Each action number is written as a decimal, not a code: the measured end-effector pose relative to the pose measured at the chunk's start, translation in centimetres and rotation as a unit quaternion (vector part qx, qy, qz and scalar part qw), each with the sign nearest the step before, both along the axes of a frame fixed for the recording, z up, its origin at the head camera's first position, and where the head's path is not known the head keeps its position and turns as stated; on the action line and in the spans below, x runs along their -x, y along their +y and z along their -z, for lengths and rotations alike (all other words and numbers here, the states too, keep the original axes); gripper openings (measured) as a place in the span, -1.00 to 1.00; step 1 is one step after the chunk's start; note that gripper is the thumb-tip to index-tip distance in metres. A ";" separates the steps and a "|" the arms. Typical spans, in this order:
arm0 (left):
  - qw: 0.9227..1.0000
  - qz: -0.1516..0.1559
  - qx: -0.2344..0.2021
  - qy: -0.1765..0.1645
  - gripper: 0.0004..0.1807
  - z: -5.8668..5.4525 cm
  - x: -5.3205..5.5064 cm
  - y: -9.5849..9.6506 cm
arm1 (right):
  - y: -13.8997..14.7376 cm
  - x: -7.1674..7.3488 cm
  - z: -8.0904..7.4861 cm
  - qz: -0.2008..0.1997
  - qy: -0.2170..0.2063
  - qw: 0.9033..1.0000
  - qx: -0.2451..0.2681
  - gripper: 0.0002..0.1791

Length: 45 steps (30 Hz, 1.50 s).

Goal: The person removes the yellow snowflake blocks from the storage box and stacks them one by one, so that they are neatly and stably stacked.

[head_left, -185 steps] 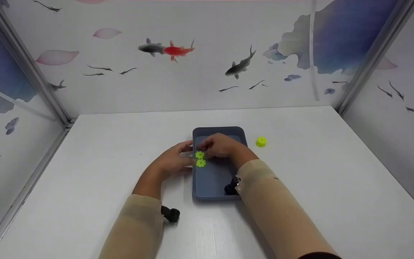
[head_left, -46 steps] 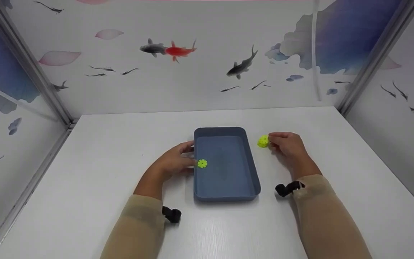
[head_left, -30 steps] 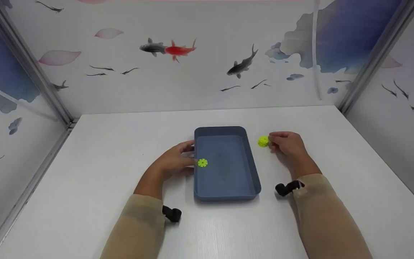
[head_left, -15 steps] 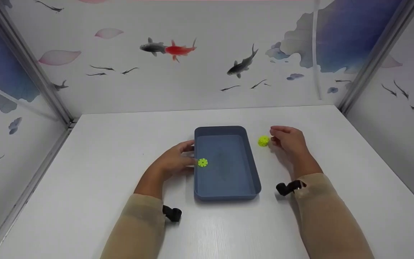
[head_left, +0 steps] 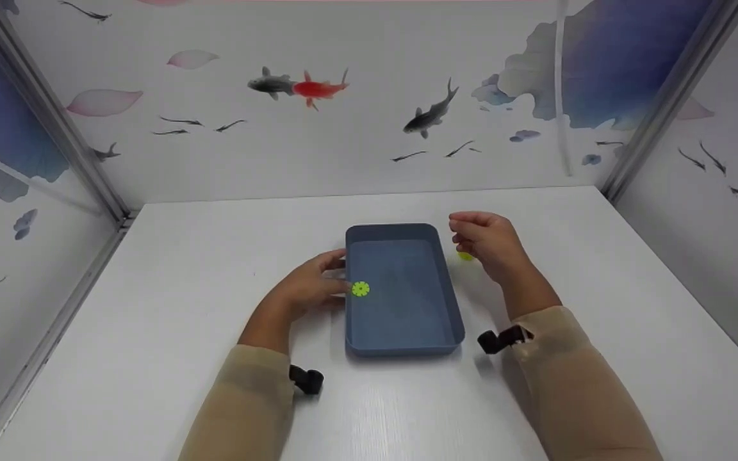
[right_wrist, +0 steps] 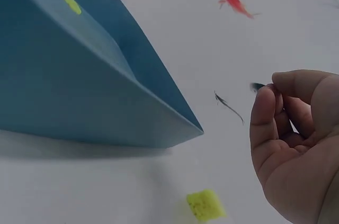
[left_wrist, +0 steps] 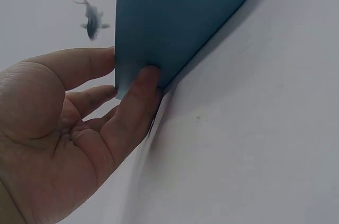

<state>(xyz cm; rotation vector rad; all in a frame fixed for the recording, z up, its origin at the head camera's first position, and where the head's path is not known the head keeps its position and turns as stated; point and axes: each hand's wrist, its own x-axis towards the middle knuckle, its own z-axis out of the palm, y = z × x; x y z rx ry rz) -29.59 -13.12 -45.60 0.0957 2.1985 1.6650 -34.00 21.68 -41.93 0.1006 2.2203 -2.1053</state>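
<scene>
A blue-grey tray [head_left: 401, 320] stands on the white table, with a single yellow-green notched disc [head_left: 360, 289] inside against its left wall. My left hand [head_left: 308, 282] holds the tray's left side; in the left wrist view the thumb reaches the rim and fingertips press the outer wall. Above the tray's far right corner hovers my right hand [head_left: 487, 246], fingers loosely curled, thumb and index tips close together with nothing showing between them. Below it, a small stack of yellow-green discs [right_wrist: 205, 205] sits on the table, mostly covered by the hand in the head view.
White panels [head_left: 369, 160] printed with fish and petals enclose the table [head_left: 183, 269] at the back and sides. A small black camera [head_left: 307, 380] is strapped at the left wrist, and another camera [head_left: 497, 340] at the right.
One of two discs left the tray between the oldest frame and the later ones. My right hand then let go at the stack, rose and moved left. The left hand stayed put.
</scene>
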 end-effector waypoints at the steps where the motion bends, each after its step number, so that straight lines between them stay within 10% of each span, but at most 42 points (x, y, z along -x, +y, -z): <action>1: 1.000 0.000 0.002 0.001 -0.06 0.0 0.0 0.0 | -0.3 -0.1 -0.2 -0.002 0.004 1.000 -0.005 -0.72; 18: 1.000 -0.001 0.010 0.009 -0.07 -0.2 -0.1 0.1 | -7.1 -1.6 -2.4 -0.105 0.072 0.990 -0.062 -0.76; 45: 1.000 0.006 -0.009 0.006 -0.10 -0.3 -0.1 -0.2 | -12.2 2.7 2.0 -0.210 0.006 0.958 -0.192 -0.70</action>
